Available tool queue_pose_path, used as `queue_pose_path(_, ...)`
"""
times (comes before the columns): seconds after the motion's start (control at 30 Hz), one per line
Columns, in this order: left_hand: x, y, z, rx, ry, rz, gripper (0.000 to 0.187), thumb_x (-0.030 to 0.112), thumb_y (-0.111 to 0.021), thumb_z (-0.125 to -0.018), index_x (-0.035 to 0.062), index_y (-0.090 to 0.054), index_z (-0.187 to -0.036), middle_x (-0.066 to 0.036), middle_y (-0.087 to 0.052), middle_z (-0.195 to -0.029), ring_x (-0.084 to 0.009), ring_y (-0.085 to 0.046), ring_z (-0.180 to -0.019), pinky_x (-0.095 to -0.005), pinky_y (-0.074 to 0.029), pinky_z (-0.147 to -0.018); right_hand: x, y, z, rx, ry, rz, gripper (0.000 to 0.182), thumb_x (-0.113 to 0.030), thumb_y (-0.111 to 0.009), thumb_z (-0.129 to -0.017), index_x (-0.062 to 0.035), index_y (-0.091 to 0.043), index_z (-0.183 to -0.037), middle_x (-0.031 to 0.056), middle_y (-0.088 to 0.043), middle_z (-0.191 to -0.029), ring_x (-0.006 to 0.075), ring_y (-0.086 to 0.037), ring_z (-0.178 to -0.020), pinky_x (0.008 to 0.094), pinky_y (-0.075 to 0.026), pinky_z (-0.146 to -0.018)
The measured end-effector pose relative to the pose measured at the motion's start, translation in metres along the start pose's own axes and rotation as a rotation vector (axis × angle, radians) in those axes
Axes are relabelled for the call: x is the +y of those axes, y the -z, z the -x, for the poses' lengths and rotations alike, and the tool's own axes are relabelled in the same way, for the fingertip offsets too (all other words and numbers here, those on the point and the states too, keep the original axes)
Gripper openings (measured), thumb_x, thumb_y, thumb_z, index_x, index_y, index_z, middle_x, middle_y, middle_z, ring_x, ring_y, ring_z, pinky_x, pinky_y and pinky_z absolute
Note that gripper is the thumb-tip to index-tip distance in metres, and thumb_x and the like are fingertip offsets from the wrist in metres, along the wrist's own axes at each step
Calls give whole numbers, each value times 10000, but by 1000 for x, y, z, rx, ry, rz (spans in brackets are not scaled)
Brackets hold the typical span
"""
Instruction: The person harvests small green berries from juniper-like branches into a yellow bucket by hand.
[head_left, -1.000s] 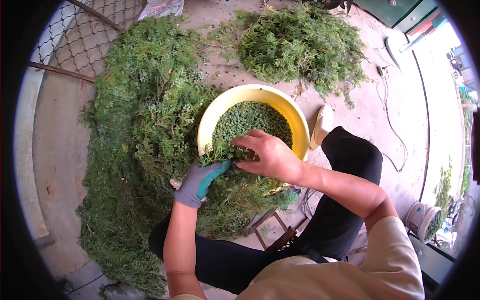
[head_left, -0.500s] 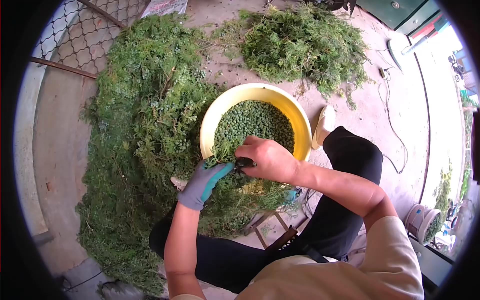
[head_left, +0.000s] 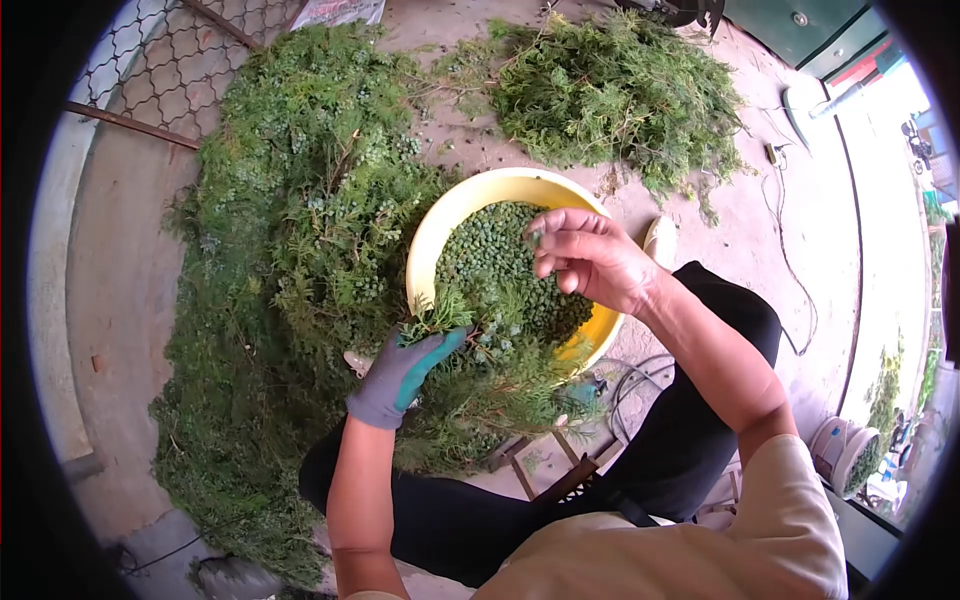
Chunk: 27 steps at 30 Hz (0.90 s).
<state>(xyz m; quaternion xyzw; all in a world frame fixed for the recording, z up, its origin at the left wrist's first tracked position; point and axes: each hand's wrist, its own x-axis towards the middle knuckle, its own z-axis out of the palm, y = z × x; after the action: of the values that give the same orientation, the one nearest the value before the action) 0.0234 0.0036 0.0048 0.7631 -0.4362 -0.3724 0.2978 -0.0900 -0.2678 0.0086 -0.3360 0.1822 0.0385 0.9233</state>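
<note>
Left hand [head_left: 406, 374] (gloved, grey and green) grips sprig [head_left: 438, 314] at near-left rim of tub [head_left: 424, 248]. Sprig sits just beyond thumb, touching hand; long axis slants, leafy tip pointing right and toward far rim. Bough [head_left: 500, 365] spreads right of same hand across near rim (whether joined to sprig, cannot tell). Right hand [head_left: 592, 258], bare, over right half of tub, fingers curled, pinching green bit [head_left: 534, 239] above berries [head_left: 490, 245].

Yellow tub [head_left: 428, 245], partly hidden by foliage [head_left: 510, 385]
</note>
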Motion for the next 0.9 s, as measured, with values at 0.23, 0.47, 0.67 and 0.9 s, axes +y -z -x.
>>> queue_pose_path(0.23, 1, -12, -9, 78, 393, 916, 345, -36, -456, -909, -114, -453, -1244, -213, -540, -1255, -209, -588, -1097, -308, -470, -971, 34, -12, 6, -39, 70, 996, 363, -257, -765, -755, 5, -638, -971, 66, -616, -767, 127, -586, -707, 266, -468, -623)
queue_pose_path(0.47, 12, -17, -8, 187, 431, 1177, 332, -68, -519, -866, -106, -491, -1194, -205, -582, -1152, -246, -605, -1057, -299, -500, -927, 47, -18, 5, -90, -45, 1076, 510, -352, -736, -756, 20, -612, -1082, 173, -636, -820, 234, -612, -788, 357, -467, -768)
queue_pose_path(0.67, 17, -14, -9, 159, 440, 1136, 342, -67, -524, -864, -82, -496, -1204, -187, -584, -1158, -241, -606, -1052, -301, -506, -917, 49, -19, 5, -9, -204, 909, 284, -251, -682, -782, -41, -648, -969, 82, -612, -698, 139, -562, -578, 292, -460, -531)
queue_pose_path(0.9, 15, -14, -3, 188, 541, 1176, 379, -89, -514, -857, -74, -472, -1234, -184, -582, -1169, -245, -596, -1073, -310, -495, -938, 19, 5, -4, 208, -197, 454, 83, -153, -596, -819, -73, -594, -841, 14, -563, -686, 52, -468, -490, 189, -329, -381)
